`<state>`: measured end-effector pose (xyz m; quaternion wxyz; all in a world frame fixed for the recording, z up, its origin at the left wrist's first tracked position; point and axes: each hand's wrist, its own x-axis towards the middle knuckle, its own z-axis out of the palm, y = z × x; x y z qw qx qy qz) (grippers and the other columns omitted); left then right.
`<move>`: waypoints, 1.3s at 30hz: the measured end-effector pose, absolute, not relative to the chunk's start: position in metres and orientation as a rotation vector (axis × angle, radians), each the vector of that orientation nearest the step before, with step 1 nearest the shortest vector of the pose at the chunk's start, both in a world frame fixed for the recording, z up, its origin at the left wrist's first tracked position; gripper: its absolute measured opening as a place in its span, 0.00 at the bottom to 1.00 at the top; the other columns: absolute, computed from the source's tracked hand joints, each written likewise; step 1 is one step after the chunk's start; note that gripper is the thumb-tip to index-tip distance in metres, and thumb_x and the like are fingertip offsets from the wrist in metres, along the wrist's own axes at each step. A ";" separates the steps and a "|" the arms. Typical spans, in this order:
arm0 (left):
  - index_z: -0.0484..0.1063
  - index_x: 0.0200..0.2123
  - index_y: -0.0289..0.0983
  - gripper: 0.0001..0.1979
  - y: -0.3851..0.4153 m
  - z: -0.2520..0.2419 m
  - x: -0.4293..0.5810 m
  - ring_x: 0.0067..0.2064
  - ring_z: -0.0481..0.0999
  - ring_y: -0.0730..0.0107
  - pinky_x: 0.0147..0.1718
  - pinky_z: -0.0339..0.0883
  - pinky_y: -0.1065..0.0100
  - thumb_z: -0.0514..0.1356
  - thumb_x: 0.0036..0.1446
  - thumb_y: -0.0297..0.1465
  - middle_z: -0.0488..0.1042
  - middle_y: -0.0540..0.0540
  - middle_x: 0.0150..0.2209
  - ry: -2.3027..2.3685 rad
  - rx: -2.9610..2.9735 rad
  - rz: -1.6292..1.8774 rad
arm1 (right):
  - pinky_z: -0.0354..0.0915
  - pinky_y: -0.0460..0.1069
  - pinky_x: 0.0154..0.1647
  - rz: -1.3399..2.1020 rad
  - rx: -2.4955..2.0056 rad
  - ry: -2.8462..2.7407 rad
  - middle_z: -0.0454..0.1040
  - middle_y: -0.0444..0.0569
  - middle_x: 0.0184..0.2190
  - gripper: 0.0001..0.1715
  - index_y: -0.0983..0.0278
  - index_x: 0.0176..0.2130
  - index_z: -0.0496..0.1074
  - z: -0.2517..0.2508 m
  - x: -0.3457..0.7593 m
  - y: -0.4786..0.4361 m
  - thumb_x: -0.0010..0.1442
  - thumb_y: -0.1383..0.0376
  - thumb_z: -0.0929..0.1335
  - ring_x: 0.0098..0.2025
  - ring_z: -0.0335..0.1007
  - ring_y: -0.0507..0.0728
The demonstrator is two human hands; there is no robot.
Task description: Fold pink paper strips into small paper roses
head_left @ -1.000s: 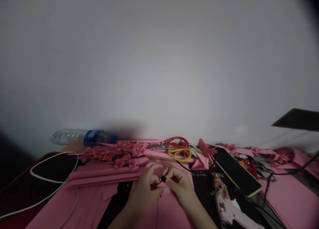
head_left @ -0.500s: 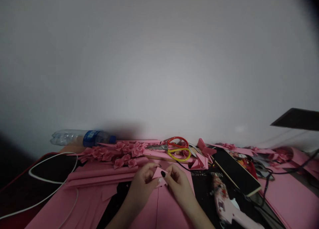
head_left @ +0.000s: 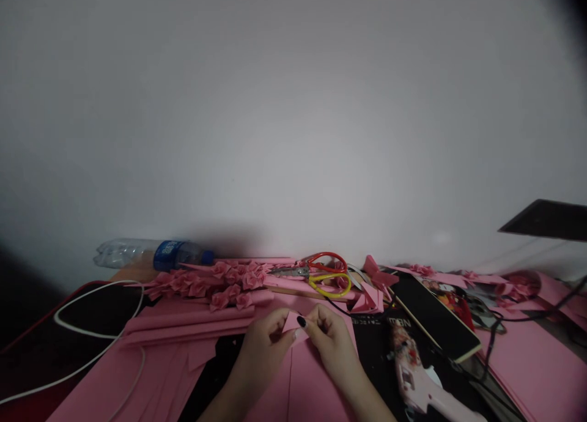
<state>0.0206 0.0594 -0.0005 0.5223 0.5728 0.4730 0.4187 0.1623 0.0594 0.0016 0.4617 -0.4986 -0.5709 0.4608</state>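
Behind the scissors (head_left: 302, 271) is a wall (head_left: 293, 134). Before them, our left hand (head_left: 263, 344) and right hand (head_left: 334, 342) pinch paper (head_left: 290, 323) between fingers.

Open air rises before the wall (head_left: 293, 134), but low down roses (head_left: 251, 276) and scissors (head_left: 303, 271) bar the way ahead, paper rolls (head_left: 192, 330) lie left of the left hand (head_left: 266, 341), and a glue gun (head_left: 413, 379) and phone (head_left: 436, 318) obstruct rightward of the right hand (head_left: 331, 335).

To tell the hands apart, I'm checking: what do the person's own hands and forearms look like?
The left hand and right hand are gloveless, with no sleeve, watch or bracelet on the visible forearms. The right thumbnail wears black polish; the left thumbnail's finish is unclear.
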 end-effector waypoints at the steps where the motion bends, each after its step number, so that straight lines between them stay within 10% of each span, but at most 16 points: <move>1: 0.72 0.28 0.36 0.05 0.059 0.000 0.020 0.32 0.71 0.66 0.30 0.61 0.71 0.57 0.48 0.29 0.74 0.47 0.28 1.161 1.428 0.997 | 0.47 0.45 0.22 1.142 -1.222 -1.386 0.55 0.39 0.18 0.17 0.64 0.21 0.61 0.002 0.163 0.060 0.54 0.58 0.67 0.21 0.49 0.49; 39: 0.64 0.35 0.36 0.14 0.061 0.001 0.025 0.25 0.77 0.67 0.26 0.68 0.69 0.60 0.47 0.36 0.76 0.48 0.25 1.121 1.053 0.895 | 0.62 0.46 0.26 1.097 -1.135 -1.177 0.65 0.41 0.22 0.09 0.63 0.33 0.70 -0.002 0.163 0.064 0.48 0.67 0.71 0.24 0.63 0.52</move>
